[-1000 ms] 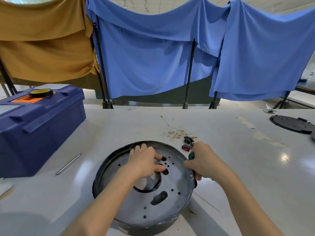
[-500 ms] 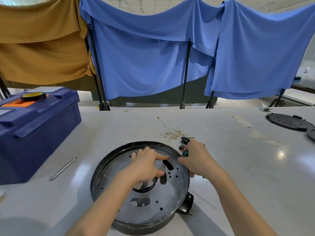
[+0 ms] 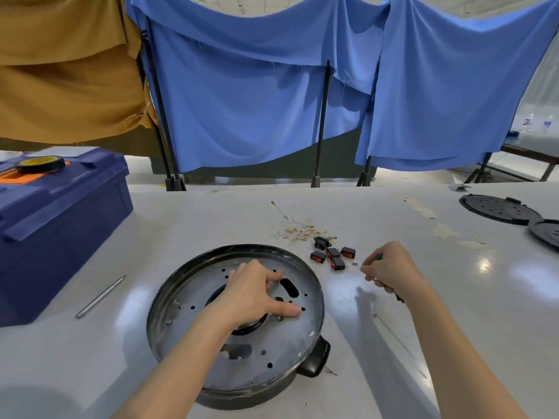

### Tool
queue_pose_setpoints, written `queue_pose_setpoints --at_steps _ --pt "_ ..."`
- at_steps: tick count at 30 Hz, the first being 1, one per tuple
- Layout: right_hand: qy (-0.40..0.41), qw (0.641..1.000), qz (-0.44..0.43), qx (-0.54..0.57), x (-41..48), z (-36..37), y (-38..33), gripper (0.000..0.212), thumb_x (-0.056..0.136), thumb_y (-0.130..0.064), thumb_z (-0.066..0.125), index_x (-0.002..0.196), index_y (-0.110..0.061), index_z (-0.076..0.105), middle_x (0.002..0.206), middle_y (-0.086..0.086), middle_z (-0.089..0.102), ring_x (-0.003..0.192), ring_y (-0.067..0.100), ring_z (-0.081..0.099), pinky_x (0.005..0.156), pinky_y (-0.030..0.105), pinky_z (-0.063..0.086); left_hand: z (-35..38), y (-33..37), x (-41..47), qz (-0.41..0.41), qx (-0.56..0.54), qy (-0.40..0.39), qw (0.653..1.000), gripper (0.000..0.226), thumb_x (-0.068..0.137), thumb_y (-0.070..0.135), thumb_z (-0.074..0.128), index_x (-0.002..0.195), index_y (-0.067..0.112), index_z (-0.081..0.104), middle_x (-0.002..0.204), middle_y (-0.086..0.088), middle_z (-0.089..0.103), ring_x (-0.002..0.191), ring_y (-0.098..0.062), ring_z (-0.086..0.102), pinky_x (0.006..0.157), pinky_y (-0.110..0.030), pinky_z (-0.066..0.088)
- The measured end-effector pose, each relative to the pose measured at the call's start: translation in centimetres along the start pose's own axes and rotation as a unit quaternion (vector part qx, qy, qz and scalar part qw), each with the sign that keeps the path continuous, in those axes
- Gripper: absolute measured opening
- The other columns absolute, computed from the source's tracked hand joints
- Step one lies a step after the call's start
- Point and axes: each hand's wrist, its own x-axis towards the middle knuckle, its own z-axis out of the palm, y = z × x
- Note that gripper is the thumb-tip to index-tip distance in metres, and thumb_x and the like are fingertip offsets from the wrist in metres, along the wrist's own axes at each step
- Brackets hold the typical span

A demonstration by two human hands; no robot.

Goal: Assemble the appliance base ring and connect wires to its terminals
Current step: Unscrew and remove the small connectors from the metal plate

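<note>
The left hand (image 3: 257,293) lies flat on a round metal base (image 3: 187,313) in the lower centre of the frame, fingers spread and straight, thumb pointing right across the plate. The right hand (image 3: 390,272) is to the right of the base, just above the white table (image 3: 453,313), fingers curled around a screwdriver (image 3: 378,257). Its green handle shows at the knuckles and a dark end sticks out below the palm. The two hands are apart.

The base is a shallow grey disc with a dark rim, many small holes, some larger slots and a round opening in the middle, partly under the left hand. A black knob (image 3: 316,358) juts from its lower right edge.

Just above and right of the base, between it and the right hand, sits a cluster of small red-and-black switches (image 3: 332,257) beside a black socket (image 3: 320,242). Behind them is a loose tangle of thin wires (image 3: 299,231) with brass ends.

At the left edge stands a blue toolbox (image 3: 60,213) with a roll of tape (image 3: 40,163) on its lid. A thin metal rod (image 3: 101,296) lies between the toolbox and the base. Two black round covers (image 3: 496,208) rest at the far right. Blue cloths (image 3: 242,101) and a mustard cloth (image 3: 60,71) hang across the top.
</note>
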Motion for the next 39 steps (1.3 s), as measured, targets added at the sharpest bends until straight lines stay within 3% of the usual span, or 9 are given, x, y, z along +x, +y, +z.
queue_pose_setpoints --at_steps 5,9,12,18,22,25,28,31,39 --pt "0.032 0.997 0.041 -0.065 1.8 1.3 1.5 0.016 0.081 -0.003 0.067 0.069 -0.003 0.057 0.047 0.008 0.054 0.044 0.022 0.047 0.051 0.024 0.038 0.1 -0.2 0.0 0.004 -0.007 0.008 1.000 0.091 0.056 0.063 0.079 0.134 0.023 0.055 0.084 0.021 0.041 0.095 -0.010 0.048 0.098 -0.034 0.039" --pt "0.039 0.993 0.046 -0.102 2.4 2.6 1.7 0.017 0.082 -0.005 0.064 0.072 -0.004 0.050 0.065 0.012 0.052 0.060 0.025 0.047 0.057 0.026 0.036 0.1 -0.1 -0.1 -0.007 -0.010 0.011 1.000 0.093 0.053 0.064 0.081 0.133 0.021 0.057 0.083 0.019 0.038 0.101 -0.014 0.051 0.097 -0.034 0.042" --pt "0.037 0.992 0.044 -0.111 2.6 2.7 1.7 0.019 0.085 -0.007 0.062 0.072 -0.003 0.049 0.070 0.014 0.054 0.064 0.025 0.049 0.057 0.026 0.037 0.1 -0.2 -0.1 -0.010 -0.006 0.013 1.000 0.093 0.052 0.065 0.080 0.132 0.022 0.057 0.081 0.019 0.039 0.092 -0.011 0.049 0.093 -0.033 0.043" --pt "-0.003 0.999 -0.023 0.022 0.2 1.4 -0.2 0.017 0.088 -0.006 0.064 0.074 0.005 0.063 0.062 0.013 0.070 0.052 0.028 0.070 0.051 0.032 0.043 -0.1 0.0 -0.1 -0.008 -0.015 0.018 1.000 0.091 0.050 0.064 0.082 0.129 0.024 0.060 0.076 0.017 0.045 0.084 -0.009 0.050 0.078 -0.027 0.039" --pt "-0.078 0.981 -0.133 0.114 -3.4 0.7 -3.8 0.011 0.084 0.000 0.069 0.074 0.004 0.067 0.060 0.013 0.069 0.054 0.026 0.071 0.040 0.023 0.036 -0.1 0.5 -0.3 0.014 -0.081 0.045 0.996 0.058 0.065 0.046 0.083 0.118 0.027 0.068 0.074 0.014 0.058 0.071 -0.005 0.057 0.070 -0.019 0.041" --pt "-0.151 0.959 -0.190 0.145 -5.5 0.8 -5.7 0.007 0.083 0.002 0.069 0.076 0.003 0.069 0.063 0.015 0.069 0.052 0.024 0.069 0.039 0.021 0.037 -0.3 1.2 -0.5 0.043 -0.180 0.087 0.979 0.026 0.079 0.024 0.077 0.105 0.027 0.074 0.075 0.010 0.067 0.075 -0.009 0.063 0.069 -0.015 0.043" --pt "-0.179 0.946 -0.217 0.162 -6.5 1.7 -6.7 0.007 0.083 -0.003 0.071 0.079 0.001 0.069 0.062 0.014 0.069 0.049 0.020 0.066 0.038 0.020 0.037 -0.9 2.1 -0.9 0.084 -0.265 0.094 0.956 0.021 0.080 0.012 0.076 0.094 0.026 0.076 0.079 0.007 0.074 0.077 -0.006 0.066 0.068 -0.011 0.044" --pt "-0.161 0.947 -0.217 0.175 -6.6 2.6 -6.9 0.008 0.083 -0.007 0.074 0.078 -0.002 0.069 0.059 0.011 0.068 0.045 0.019 0.062 0.038 0.020 0.036 -1.1 2.3 -1.0 0.091 -0.296 0.099 0.946 0.020 0.078 0.003 0.074 0.093 0.015 0.078 0.081 0.001 0.076 0.078 -0.012 0.070 0.071 -0.020 0.053" --pt "-0.152 0.943 -0.205 0.212 -6.1 3.2 -6.2 0.013 0.083 -0.011 0.075 0.077 -0.003 0.066 0.061 0.015 0.069 0.040 0.017 0.057 0.036 0.021 0.035 -1.0 2.3 -0.8 0.068 -0.343 0.124 0.929 0.004 0.081 0.007 0.073 0.084 0.010 0.073 0.070 -0.004 0.073 0.065 -0.018 0.069 0.067 -0.020 0.055"
